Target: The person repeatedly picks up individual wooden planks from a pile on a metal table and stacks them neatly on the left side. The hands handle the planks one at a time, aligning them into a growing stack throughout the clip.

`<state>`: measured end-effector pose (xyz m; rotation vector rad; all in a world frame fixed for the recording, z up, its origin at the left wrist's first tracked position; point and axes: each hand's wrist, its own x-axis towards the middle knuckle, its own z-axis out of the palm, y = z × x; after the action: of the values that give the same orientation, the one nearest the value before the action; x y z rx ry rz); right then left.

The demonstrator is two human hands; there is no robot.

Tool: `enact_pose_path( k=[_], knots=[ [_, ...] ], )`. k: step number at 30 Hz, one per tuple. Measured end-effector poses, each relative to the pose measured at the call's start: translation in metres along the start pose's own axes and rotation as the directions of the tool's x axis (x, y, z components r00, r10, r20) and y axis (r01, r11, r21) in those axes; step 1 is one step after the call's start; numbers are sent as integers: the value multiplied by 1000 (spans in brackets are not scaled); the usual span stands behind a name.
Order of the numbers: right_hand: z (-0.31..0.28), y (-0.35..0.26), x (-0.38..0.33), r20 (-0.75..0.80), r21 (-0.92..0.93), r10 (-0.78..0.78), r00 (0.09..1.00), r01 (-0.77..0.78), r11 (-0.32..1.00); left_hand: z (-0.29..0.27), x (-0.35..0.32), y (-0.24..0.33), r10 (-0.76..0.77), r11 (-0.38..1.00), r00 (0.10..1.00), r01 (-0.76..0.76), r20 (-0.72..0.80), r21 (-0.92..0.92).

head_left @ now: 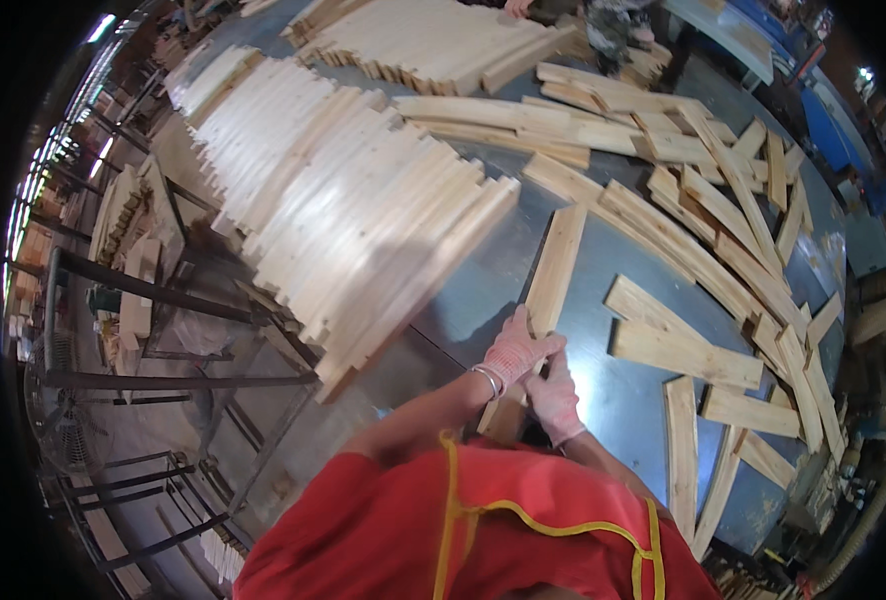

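Clasps board (555, 265) over table (595, 265), right of plank stack (333, 200), with left hand (515, 350) across its nearer half, leaving far end ahead. Has right hand (556, 402) just beside, at board's right edge; can't tell if pinching.

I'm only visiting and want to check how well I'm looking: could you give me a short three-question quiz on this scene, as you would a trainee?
1. True or false: the left hand and the right hand both wear gloves.
2. Seen from the wooden board at those hands, the tightly packed strips lie: A) to the right; B) to the left; C) underneath.
3. Short answer: how do the loose boards on the right lie, compared with the packed strips?

Key:
1. True.
2. B.
3. Scattered at different angles, some overlapping, rather than side by side.
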<state>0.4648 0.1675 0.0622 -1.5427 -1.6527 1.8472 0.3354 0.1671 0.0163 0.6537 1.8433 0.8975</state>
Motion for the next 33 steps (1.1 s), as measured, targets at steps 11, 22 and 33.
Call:
enact_pose_path(
  k=[11,22,33],
  knots=[
    [-101,72,27,41,-610,-462,886,388,691,-142,-9,-23,588,343,807,-186,-56,921],
    [-308,85,68,-94,-984,-295,951,-43,175,-117,7,-36,698,145,716,-126,-11,981],
    [-241,5,48,310,-758,-388,868,472,450,80,-46,-15,322,299,876,-453,358,840]
  ],
)
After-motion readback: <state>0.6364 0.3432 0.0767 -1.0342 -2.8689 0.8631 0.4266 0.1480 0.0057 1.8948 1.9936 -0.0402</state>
